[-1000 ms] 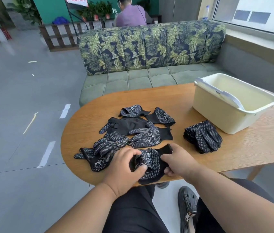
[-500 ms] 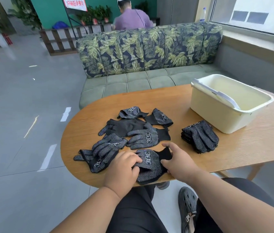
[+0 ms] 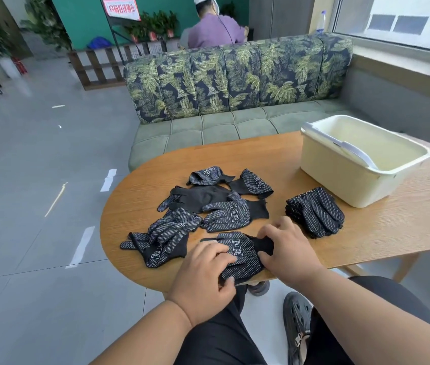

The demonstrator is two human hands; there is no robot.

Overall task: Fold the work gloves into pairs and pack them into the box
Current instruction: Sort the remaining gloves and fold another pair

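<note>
At the near table edge, my left hand [image 3: 206, 272] and right hand [image 3: 289, 250] pinch 1 glove pair [image 3: 240, 252] mid-fold. 1 folded stack [image 3: 315, 212] waits beside the box [image 3: 340, 177], which looks empty. Loose gloves [image 3: 208, 204] remain unpaired at left.

A leaf-print sofa [image 3: 237, 83] fills the centre behind the wooden worktop [image 3: 406, 219], a seated person in purple [image 3: 215, 32] sits top centre beyond it, potted plants [image 3: 155, 25] beside them, window [image 3: 398, 22] upper right.
</note>
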